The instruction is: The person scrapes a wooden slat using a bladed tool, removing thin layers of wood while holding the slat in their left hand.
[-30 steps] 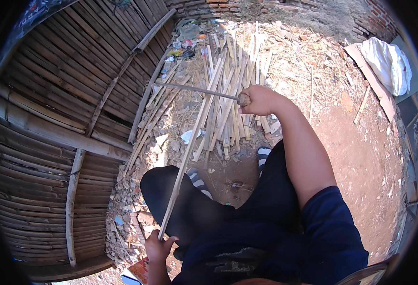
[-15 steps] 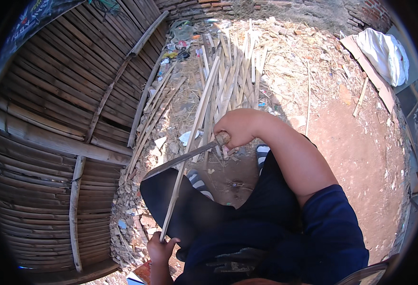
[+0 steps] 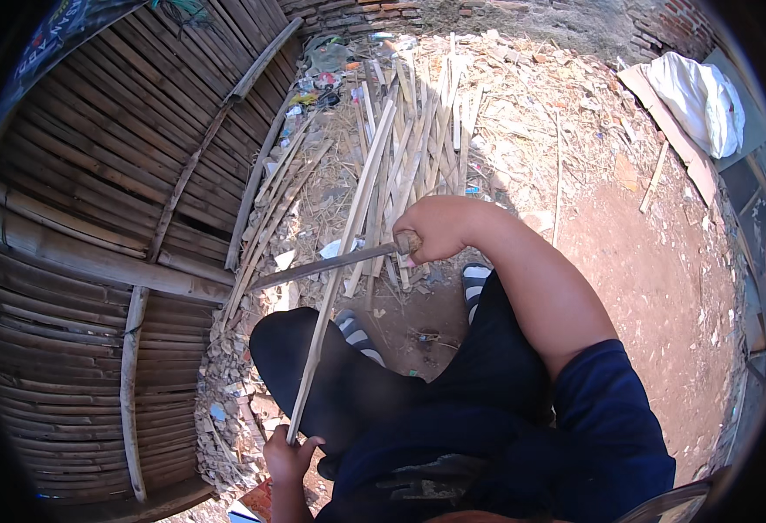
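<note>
A long pale bamboo strip [image 3: 318,336] runs from near my body out toward the pile ahead. My left hand [image 3: 287,458] is closed round its near end, at the lower left beside my knee. Fingers of my right hand [image 3: 440,228] wrap the short wooden handle of a machete [image 3: 313,268]. Its dark blade points left and crosses the bamboo strip about midway, beyond my left knee; whether the edge bites into the strip, I cannot tell.
Several split bamboo strips [image 3: 440,131] lie piled ahead on littered ground. A slatted bamboo wall [image 3: 78,131] stands close on the left, a brick wall [image 3: 522,19] at the back. A white sack [image 3: 697,100] lies at the far right. My sandalled feet are below.
The machete's blade has swung away from me along the strip, its tip moving off my left knee. Both hands keep their grips, and the view has shifted slightly.
</note>
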